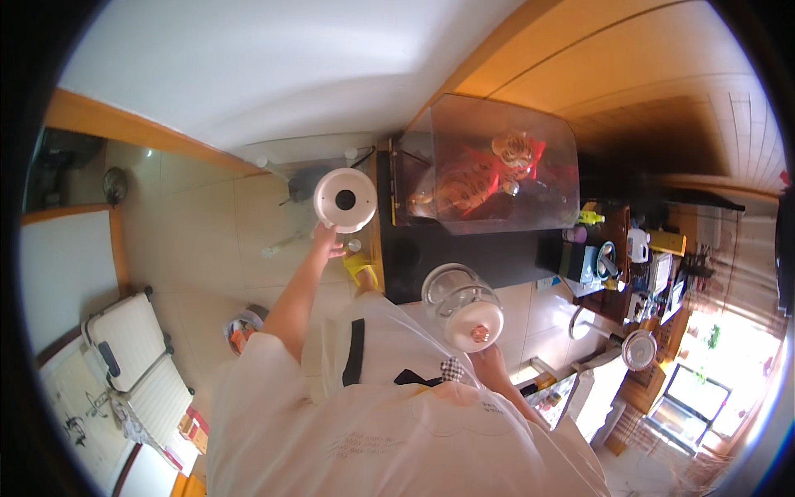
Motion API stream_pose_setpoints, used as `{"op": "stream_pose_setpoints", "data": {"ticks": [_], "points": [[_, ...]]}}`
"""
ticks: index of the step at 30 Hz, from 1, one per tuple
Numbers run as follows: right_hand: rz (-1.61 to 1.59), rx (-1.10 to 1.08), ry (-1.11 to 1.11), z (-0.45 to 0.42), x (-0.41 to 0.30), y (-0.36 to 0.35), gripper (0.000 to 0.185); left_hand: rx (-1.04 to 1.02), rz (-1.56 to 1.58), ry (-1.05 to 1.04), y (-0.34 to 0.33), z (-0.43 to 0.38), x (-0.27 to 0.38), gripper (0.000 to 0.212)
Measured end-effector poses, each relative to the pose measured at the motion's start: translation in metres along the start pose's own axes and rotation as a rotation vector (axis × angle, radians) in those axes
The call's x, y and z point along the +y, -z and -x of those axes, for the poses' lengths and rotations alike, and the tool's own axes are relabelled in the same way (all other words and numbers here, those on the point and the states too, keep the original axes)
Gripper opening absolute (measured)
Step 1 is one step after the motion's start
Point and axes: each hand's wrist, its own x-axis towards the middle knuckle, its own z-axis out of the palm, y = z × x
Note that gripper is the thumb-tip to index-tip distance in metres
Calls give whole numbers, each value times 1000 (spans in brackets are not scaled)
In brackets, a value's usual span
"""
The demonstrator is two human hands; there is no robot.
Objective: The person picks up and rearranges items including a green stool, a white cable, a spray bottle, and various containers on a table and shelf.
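Note:
A round white appliance base [345, 214] with a black centre appears ahead and to the left. My left hand [327, 241] touches its near rim, some fingers spread to the right; whether it grips the rim is unclear. At the right, close to my body, my right hand [487, 359] holds a clear glass kettle [450, 287] from its near side. The kettle has a white lid [464, 324] with a rose-gold knob, and its glass body lies beyond the lid, towards the black tabletop [407, 255]. The kettle's handle is hidden.
A clear box [540, 186] holding orange and red figures rests on the black tabletop. A yellow slipper [361, 268] is on the floor below the base. White suitcases [127, 341] stand at left. Bottles and boxes crowd a cabinet at right, near a white fan [640, 350].

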Motion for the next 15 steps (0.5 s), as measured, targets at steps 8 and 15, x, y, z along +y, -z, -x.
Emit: {"op": "stream_pose_setpoints", "data": {"ticks": [8,15], "points": [[-109,226,-84,38,50,-3,21,17,188,22,-25,-51,-22,44],[-206,219,-310,54,83,-12,24,32,148,32,-40,-29,-11,41]]}}
